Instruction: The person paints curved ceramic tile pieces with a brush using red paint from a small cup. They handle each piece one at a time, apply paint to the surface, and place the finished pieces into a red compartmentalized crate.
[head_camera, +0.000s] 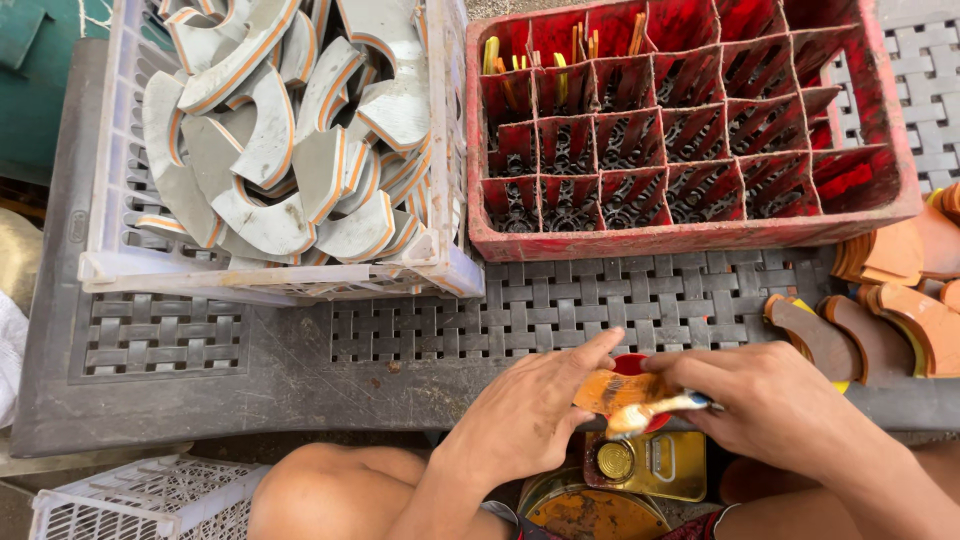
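Pinching the orange curved piece (610, 388) in our left hand (530, 415), we hold a brush (655, 408) against it with our right hand (775, 405).

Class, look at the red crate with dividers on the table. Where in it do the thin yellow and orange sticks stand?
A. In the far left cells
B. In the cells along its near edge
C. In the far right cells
A: the sticks stand in the far left cells of the red crate; the rest look empty.
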